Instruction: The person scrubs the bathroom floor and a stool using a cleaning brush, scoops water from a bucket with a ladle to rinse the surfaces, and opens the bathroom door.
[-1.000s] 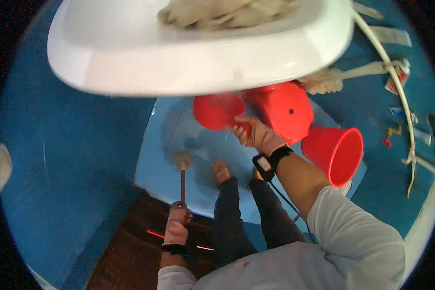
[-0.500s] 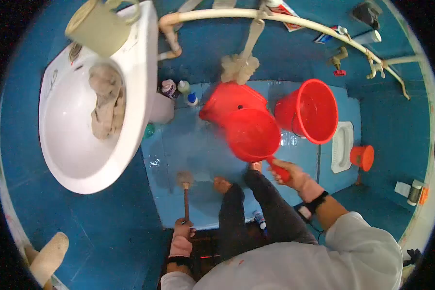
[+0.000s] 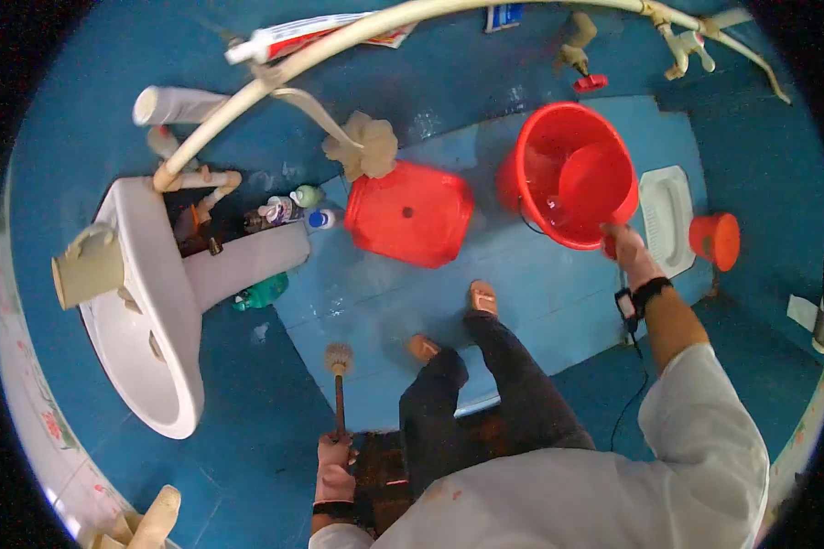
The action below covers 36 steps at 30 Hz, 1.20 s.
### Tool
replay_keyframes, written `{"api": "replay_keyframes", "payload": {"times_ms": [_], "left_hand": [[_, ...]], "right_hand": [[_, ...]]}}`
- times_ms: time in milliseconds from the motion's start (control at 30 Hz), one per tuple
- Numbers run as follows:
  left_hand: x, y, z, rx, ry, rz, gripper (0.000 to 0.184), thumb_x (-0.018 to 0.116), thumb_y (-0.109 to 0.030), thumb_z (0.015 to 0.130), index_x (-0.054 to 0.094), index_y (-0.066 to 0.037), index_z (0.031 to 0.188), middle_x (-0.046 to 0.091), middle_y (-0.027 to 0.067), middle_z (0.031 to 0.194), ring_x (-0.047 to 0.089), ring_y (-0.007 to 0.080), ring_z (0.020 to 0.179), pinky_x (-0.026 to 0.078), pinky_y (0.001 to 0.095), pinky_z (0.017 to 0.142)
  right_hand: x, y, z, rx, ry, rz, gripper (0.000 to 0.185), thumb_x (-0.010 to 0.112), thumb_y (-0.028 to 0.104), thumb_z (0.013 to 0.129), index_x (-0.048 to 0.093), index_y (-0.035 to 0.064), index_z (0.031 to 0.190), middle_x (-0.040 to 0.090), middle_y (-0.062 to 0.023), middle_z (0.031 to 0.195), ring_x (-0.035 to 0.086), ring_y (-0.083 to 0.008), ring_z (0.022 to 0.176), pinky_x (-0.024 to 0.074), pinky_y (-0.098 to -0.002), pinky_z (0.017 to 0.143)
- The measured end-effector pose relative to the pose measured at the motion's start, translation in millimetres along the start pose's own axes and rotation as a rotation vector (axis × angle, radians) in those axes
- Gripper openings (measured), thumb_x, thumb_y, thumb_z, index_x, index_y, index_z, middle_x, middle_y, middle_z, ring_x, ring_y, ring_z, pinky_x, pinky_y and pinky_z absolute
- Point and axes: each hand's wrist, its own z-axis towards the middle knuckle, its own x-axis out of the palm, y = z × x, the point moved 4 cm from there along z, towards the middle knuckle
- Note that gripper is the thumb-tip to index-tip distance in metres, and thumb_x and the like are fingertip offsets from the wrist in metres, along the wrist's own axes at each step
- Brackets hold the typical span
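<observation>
My left hand is closed round the brown handle of a toilet brush, whose round bristle head points away from me above the blue floor. In my right hand is the handle of a red dipper. The dipper's bowl is inside the large red bucket, near its right side. Some water seems to be in the bucket, but its level is hard to make out. A red plastic stool stands left of the bucket, away from both hands.
A white washbasin on a pedestal is at the left, with a beige mug on it. Bottles stand beside the pedestal. A squat toilet and small orange-red bucket are at the right. A pipe crosses the far wall.
My right hand has carried the dipper from beside the stool rightwards into the large bucket. The view has shifted right; my left hand still holds the brush.
</observation>
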Motion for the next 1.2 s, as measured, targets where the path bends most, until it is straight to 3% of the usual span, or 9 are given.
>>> {"api": "replay_keyframes", "payload": {"times_ms": [133,333,467,533,633,767,900,967,1200], "left_hand": [[14.3,-49.4,-48.2,0.038,-0.108,0.032,0.028,0.057,-0.009,0.077,0.048,-0.001,0.102,0.055,0.0083,0.072,0.054,0.0161,0.044,0.040,0.0278,0.035],[15.1,-87.1,-63.3,0.217,-0.142,0.267,0.027,0.056,-0.010,0.078,0.049,-0.002,0.102,0.055,0.0068,0.068,0.053,0.0146,0.044,0.040,0.0266,0.036],[11.4,-97.6,-59.9,0.200,-0.148,0.298,0.027,0.059,-0.011,0.077,0.050,-0.003,0.102,0.055,0.0063,0.064,0.053,0.0139,0.044,0.040,0.0266,0.036],[11.8,-105.1,-61.2,0.235,-0.129,0.334,0.027,0.060,-0.013,0.078,0.050,-0.003,0.101,0.055,0.0063,0.062,0.053,0.0140,0.044,0.040,0.0266,0.036],[3.1,-105.7,-59.5,0.208,-0.158,0.464,0.022,0.059,-0.013,0.079,0.050,-0.004,0.097,0.055,0.0077,0.062,0.054,0.0147,0.044,0.040,0.0270,0.035],[-7.3,-112.6,-56.8,0.128,-0.176,0.419,0.020,0.056,-0.012,0.080,0.053,-0.003,0.097,0.057,0.0103,0.062,0.055,0.0160,0.044,0.040,0.0284,0.035],[-61.1,-106.0,-11.9,0.163,0.197,0.453,0.010,0.055,-0.011,0.079,0.051,-0.003,0.084,0.057,0.0060,0.067,0.056,0.0195,0.048,0.044,0.0310,0.039],[-115.5,-83.7,36.1,0.241,0.145,0.688,0.035,0.063,-0.035,0.076,0.058,-0.016,0.105,0.061,0.0134,0.101,0.063,0.0234,0.079,0.051,0.0313,0.064],[10.9,-243.7,26.6,0.416,0.101,1.043,0.031,0.062,-0.031,0.077,0.058,-0.013,0.102,0.061,0.0129,0.094,0.062,0.0227,0.073,0.050,0.0313,0.060]], "right_hand": [[-18.0,-9.8,79.9,0.037,-0.371,-0.804,0.020,0.055,0.017,0.077,0.056,0.0001,0.088,0.061,-0.0145,0.085,0.061,-0.0246,0.078,0.0491,-0.0350,0.060],[-0.6,4.4,94.9,0.123,-0.571,-1.015,0.026,0.047,0.016,0.080,0.062,0.0059,0.098,0.060,-0.0144,0.105,0.057,-0.0304,0.099,0.0478,-0.0374,0.078],[28.6,-29.8,151.3,0.077,-0.540,-1.041,0.025,0.047,0.019,0.082,0.063,0.0086,0.098,0.063,-0.0100,0.100,0.059,-0.0277,0.096,0.0479,-0.0364,0.078],[60.5,-49.2,168.5,-0.068,-0.113,-1.542,0.023,0.050,0.018,0.081,0.062,0.0084,0.098,0.064,-0.0091,0.097,0.060,-0.0274,0.092,0.0488,-0.0356,0.075],[59.6,-102.4,207.4,-0.233,0.198,-0.815,0.015,0.053,0.018,0.083,0.061,0.0067,0.090,0.062,-0.0073,0.086,0.059,-0.0197,0.072,0.0497,-0.0308,0.062],[50.9,-68.2,124.0,0.364,0.256,0.493,0.008,0.057,0.013,0.081,0.059,0.0051,0.080,0.056,-0.0028,0.071,0.050,-0.0088,0.054,0.0449,-0.0222,0.049],[36.3,-64.5,57.0,0.150,0.203,0.334,0.013,0.060,0.016,0.079,0.058,0.0066,0.070,0.053,-0.0012,0.063,0.048,-0.0105,0.053,0.0421,-0.0233,0.046],[36.9,-69.8,30.7,0.024,0.139,0.270,0.014,0.061,0.019,0.078,0.059,0.0059,0.073,0.053,-0.0013,0.063,0.049,-0.0111,0.054,0.0411,-0.0255,0.046],[90.2,-67.6,-149.1,-0.103,0.187,0.761,0.024,0.063,0.014,0.074,0.050,0.0070,0.094,0.049,0.0030,0.062,0.047,-0.0058,0.049,0.0422,-0.0218,0.041]]}}
